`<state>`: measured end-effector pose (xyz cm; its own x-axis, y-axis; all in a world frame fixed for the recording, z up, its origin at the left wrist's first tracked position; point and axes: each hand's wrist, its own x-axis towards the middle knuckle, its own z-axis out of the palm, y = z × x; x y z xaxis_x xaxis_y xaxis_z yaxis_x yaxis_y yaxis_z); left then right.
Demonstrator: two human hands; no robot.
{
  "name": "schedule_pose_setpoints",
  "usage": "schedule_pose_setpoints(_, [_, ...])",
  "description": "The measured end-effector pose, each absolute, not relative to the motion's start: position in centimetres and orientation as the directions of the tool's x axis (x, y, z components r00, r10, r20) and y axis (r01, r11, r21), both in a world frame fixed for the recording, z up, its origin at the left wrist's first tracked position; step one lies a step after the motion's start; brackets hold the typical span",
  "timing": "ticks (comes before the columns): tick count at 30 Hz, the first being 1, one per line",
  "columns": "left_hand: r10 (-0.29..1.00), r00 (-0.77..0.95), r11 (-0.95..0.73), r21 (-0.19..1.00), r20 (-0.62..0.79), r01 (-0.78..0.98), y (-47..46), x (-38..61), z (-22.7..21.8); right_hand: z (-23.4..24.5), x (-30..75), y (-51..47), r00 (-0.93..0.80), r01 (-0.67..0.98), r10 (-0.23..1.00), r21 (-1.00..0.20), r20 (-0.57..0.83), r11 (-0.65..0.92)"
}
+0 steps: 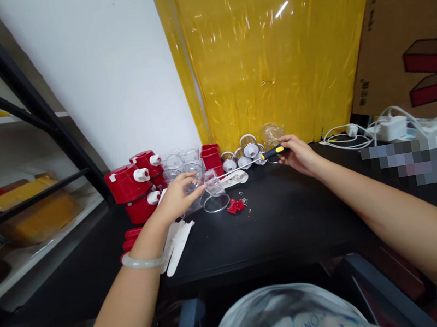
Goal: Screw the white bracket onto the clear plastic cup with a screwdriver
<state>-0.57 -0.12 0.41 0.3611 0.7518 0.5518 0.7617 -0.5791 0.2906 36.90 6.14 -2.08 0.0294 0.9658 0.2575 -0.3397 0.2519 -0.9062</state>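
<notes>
1. Closest in, a pale shirt (284, 319) with printed letters lies in soft folds. A dark chair arm (188, 323) juts out beside it.
2. The tabletop (294, 223) is matt black, and its near edge runs just beyond the shirt. The stretch between the two forearms is bare, which leaves open room in the middle.
3. The left hand (177, 195), with a smooth pale bracelet (143, 262) at the wrist, closes its fingers on a clear plastic piece (213, 182). It holds the piece just above a clear ring (215, 204) on the tabletop.
4. The right hand (298, 155) grips a screwdriver (274, 151) by its black-and-yellow handle. The thin metal shaft runs left to the clear plastic piece.
5. Small red parts (236, 206) lie just beside the ring. Flat white parts (179, 241) lie under the left wrist, near the tabletop's left edge.
6. Glossy red housings (128, 183) with white knobs crowd the far left corner. Clear cups (185, 163) and round transparent parts line the back edge.
7. Behind them hangs a shiny, wrinkled yellow film (273, 38), with a cardboard box (406, 17) to the right.
8. White cables (387, 128) tangle at the far right. A black-framed shelf (27, 105) closes in the left side.
</notes>
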Motion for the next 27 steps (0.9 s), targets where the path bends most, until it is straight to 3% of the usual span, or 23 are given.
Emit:
schedule_pose_setpoints(4, [0.754, 0.357, -0.575, 0.293, 0.551, 0.764, -0.1, -0.6, 0.5, -2.3, 37.1, 6.5, 0.016, -0.314, 0.966, -0.916, 0.259, 0.251])
schedule_pose_setpoints(10, [0.752, 0.359, -0.581, 0.299, 0.553, 0.757, -0.1, -0.6, 0.4, -3.2, 37.3, 7.4, 0.084, -0.082, 0.937, -0.934, 0.34, 0.347])
schedule_pose_setpoints(18, [0.755, 0.363, -0.58, 0.298, 0.546, 0.758, -0.3, -0.5, 0.6, -2.5, 37.4, 6.2, -0.04, -0.378, 0.961, -0.895, 0.273, 0.239])
schedule_pose_setpoints(27, [0.762, 0.351, -0.572, 0.312, 0.544, 0.759, -0.3, -0.4, 0.5, -3.0, 37.3, 7.2, 0.07, -0.135, 0.939, -0.929, 0.337, 0.343])
